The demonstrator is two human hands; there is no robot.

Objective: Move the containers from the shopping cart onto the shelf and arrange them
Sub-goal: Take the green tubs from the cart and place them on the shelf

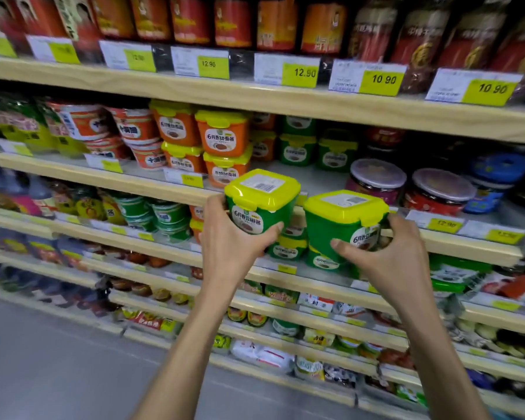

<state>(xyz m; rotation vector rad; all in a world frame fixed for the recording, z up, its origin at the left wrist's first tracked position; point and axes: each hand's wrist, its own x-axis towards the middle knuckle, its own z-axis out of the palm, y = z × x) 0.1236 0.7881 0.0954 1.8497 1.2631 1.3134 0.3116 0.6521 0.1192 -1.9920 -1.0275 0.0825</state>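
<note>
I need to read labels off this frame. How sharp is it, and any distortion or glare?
Head view: left green tub and right green tub are legibly sharp; the shelf edge bows from wide-angle distortion; lower shelves and corners blur; lighting even, no harsh glare.

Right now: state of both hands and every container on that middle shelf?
left hand: grips left green tub
right hand: grips right green tub
left green tub: lid on, held up, not yet set down
right green tub: lid on, held up, not yet set down
orange tubs: lidded, stacked two high on shelf
back green tubs: lidded, stacked at shelf rear
round jars: lidded, upright on shelf
</note>
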